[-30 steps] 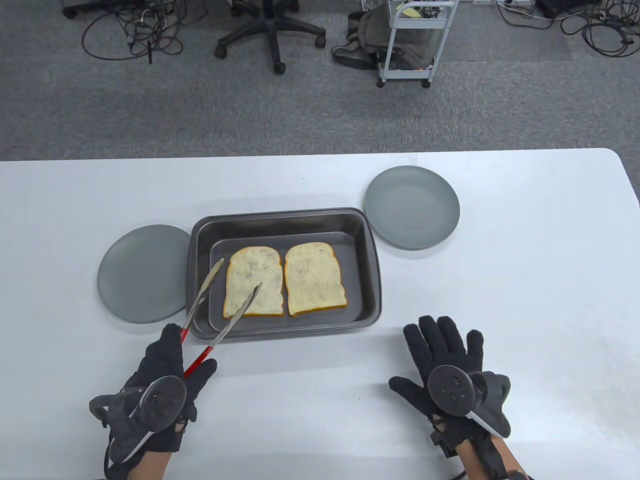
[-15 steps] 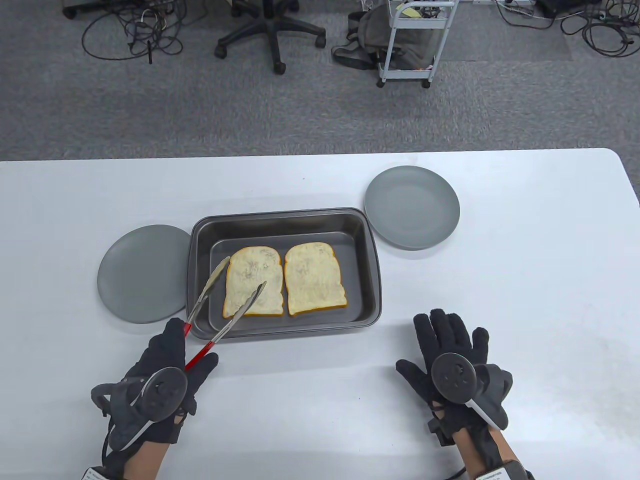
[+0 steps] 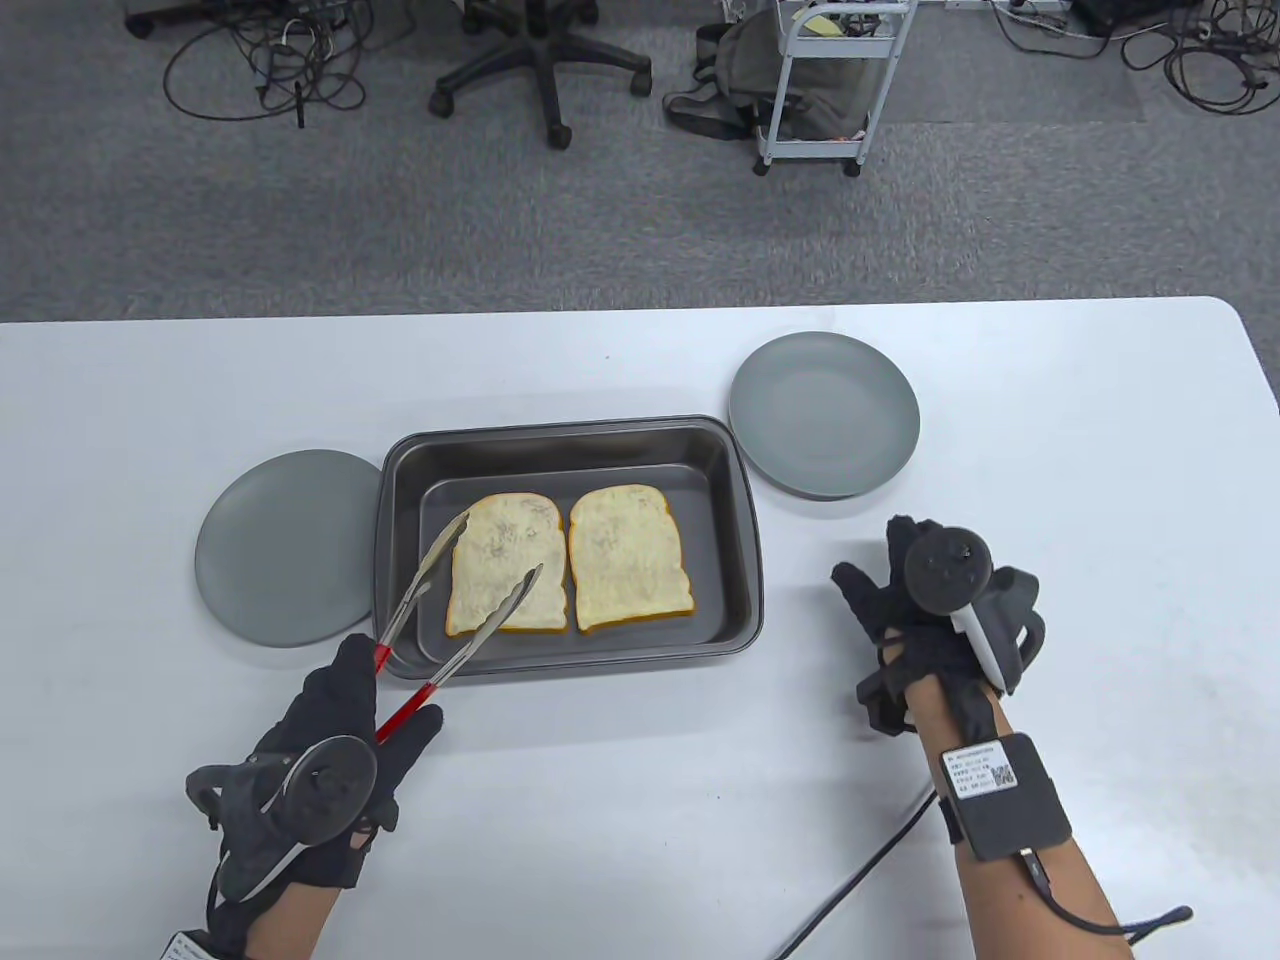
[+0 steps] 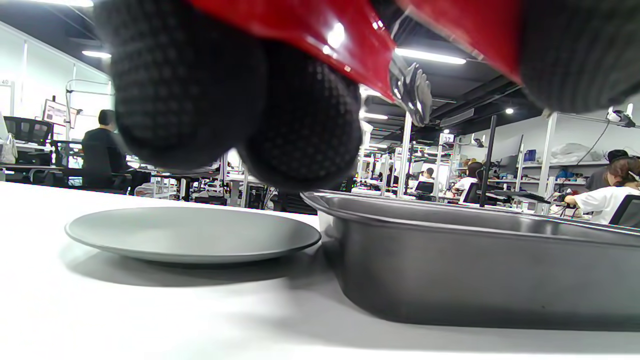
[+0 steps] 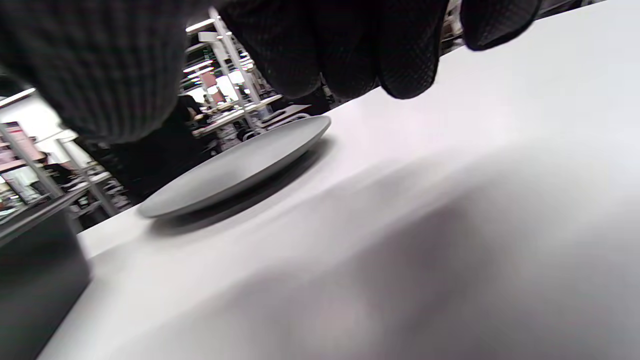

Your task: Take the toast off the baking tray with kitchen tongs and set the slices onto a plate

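grey carpet with cables, a chair base (image 3: 541, 62) and a white cart (image 3: 832, 82) lies beyond the white table (image 3: 640, 800), and the wrist views catch an open office with shelving and seated people behind it

a dark metal tray (image 3: 570, 545) sits mid-table and holds two toast slices side by side – the left slice (image 3: 506, 563) and the right slice (image 3: 628, 556), edges nearly touching, both flat on the tray floor. each is pale and speckled on top with an orange-brown crust, rounded top pointing away from the person. a grey plate (image 3: 283, 546) lies just left of the tray with its rim against or under the tray's lip, bare; a second grey plate (image 3: 823, 414) sits off the tray's far right corner, also bare

the left hand (image 3: 335, 745) grips the red handles of the tongs (image 3: 440, 625), fingers and thumb curled round them. the metal arms reach over the tray's near-left rim and stand apart – one tip at the left slice's left edge, the other over its lower middle; whether either tip touches the bread i cannot tell

the right hand (image 3: 915, 610) is right of the tray, holding nothing, thumb out to the left; in the right wrist view its fingers (image 5: 350, 45) hang loosely bent above the table, near the second plate
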`<move>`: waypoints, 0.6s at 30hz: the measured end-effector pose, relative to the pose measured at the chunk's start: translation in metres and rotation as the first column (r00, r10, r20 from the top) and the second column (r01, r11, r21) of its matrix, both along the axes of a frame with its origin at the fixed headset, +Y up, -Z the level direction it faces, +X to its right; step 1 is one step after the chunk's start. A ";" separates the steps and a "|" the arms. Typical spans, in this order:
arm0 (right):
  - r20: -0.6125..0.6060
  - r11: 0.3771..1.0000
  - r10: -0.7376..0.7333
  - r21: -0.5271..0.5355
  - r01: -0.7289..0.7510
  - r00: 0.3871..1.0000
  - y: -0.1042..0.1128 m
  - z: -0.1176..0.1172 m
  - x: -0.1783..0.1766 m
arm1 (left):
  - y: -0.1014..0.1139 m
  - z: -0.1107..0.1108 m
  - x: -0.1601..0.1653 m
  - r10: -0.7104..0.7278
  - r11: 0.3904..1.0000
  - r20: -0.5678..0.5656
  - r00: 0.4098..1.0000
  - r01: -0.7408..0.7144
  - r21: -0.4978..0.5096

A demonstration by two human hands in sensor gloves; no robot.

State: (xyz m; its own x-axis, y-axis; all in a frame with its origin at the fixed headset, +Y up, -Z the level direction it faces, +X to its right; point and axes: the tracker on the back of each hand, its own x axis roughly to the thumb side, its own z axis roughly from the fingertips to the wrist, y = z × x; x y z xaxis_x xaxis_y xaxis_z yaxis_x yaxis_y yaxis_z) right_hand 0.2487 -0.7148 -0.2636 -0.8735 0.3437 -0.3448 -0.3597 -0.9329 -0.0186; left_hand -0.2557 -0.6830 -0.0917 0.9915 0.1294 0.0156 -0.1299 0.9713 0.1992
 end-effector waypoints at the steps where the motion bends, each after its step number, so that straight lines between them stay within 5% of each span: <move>1: 0.025 1.000 0.006 -0.009 -0.006 1.000 0.000 -0.011 0.002 | 0.000 0.000 -0.001 0.002 1.000 -0.002 1.000 -0.002 -0.003; 9: 0.107 0.972 0.192 -0.158 -0.174 0.976 -0.005 -0.082 0.005 | -0.002 -0.004 -0.008 0.015 1.000 -0.024 1.000 -0.015 -0.023; 18: 0.339 0.952 0.176 -0.296 -0.073 0.924 -0.018 -0.111 0.005 | -0.002 -0.004 -0.009 0.020 1.000 -0.028 0.999 -0.020 -0.019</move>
